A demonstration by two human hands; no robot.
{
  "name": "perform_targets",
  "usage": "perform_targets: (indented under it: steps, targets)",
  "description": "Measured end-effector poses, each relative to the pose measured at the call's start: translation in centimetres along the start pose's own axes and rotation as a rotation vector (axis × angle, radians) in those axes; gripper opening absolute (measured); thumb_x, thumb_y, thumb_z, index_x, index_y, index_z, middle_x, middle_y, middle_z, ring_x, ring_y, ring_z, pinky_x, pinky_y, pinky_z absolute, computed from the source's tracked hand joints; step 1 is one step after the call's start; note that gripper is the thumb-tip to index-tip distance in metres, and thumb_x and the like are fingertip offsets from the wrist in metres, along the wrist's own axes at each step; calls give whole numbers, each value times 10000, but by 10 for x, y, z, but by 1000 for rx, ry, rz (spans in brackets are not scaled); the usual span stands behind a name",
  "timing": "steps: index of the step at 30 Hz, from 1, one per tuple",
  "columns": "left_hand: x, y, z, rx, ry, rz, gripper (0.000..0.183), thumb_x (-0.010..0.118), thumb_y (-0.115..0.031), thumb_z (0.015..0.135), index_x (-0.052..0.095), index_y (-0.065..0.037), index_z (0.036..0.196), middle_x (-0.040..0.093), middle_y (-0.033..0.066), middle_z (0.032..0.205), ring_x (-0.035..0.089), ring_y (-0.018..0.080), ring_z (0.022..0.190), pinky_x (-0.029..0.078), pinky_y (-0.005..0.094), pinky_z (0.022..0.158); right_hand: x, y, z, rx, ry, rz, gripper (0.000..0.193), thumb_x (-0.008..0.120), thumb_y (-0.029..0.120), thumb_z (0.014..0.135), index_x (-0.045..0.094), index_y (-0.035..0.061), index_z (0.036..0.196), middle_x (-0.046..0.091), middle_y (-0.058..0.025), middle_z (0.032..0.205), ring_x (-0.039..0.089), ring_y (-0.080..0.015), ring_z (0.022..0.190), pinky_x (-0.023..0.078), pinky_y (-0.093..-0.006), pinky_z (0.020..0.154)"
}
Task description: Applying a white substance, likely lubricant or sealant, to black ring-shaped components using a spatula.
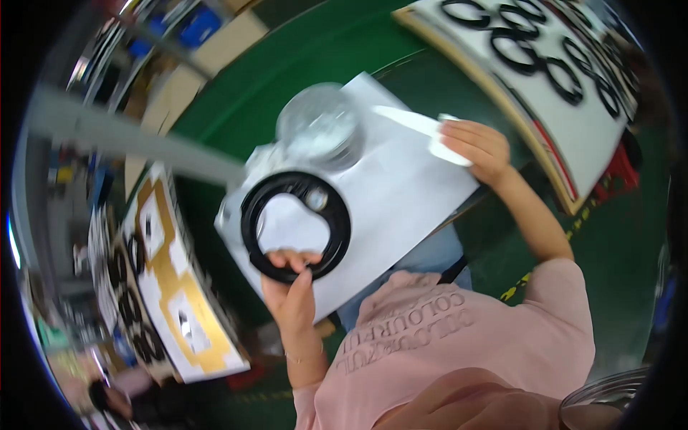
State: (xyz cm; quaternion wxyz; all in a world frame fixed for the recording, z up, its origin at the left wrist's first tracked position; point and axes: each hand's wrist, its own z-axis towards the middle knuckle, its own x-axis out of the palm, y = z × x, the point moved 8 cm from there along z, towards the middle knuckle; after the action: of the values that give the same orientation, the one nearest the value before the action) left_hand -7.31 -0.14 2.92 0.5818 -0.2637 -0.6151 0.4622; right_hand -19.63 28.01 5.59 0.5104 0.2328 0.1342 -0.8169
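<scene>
My left hand [290, 290] grips the lower edge of a black ring [338, 236], fingers through its opening and thumb on the near side. A small round silver-coloured piece [317, 198] sits on the ring's upper right part. Over to the right, my right hand [479, 149] is closed around a white blade-shaped tool [410, 120], its tip pointing left. Some white material, perhaps cloth or paper, shows at these fingers; blur hides its kind. Beyond the ring stands a round clear tub [320, 125] with whitish contents I cannot make out. White paper [401, 190] lies beneath.
At the far right a white board [516, 97] with a wooden edge carries several black rings. A white-and-tan board [183, 287] stands at the left, near more black rings. A grey post [136, 136] crosses the upper left. The table top [287, 68] is green.
</scene>
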Motion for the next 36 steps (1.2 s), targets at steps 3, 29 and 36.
perform_targets:
  steps: [3,29,36]
  targets:
    - [44,10,17,-80,149,-18,387,560,81,698,379,-78,1001,452,69,852,523,256,878,395,387,856,0,-59,-8,485,-348,185,175,601,23,753,648,37,921,649,-104,923,636,-216,831,507,-285,721]
    - [542,328,44,-931,808,-121,162,469,-131,893,411,-48,1019,526,78,969,538,193,931,466,396,790,39,-119,16,211,-461,204,188,573,28,710,644,82,875,645,-41,900,624,-183,839,522,-296,712]
    - [551,323,47,-951,705,-228,239,508,-104,845,437,44,1020,496,83,1007,444,180,1009,275,341,981,40,-112,15,153,-503,200,193,572,43,709,644,85,882,645,-37,910,623,-178,837,521,-293,720]
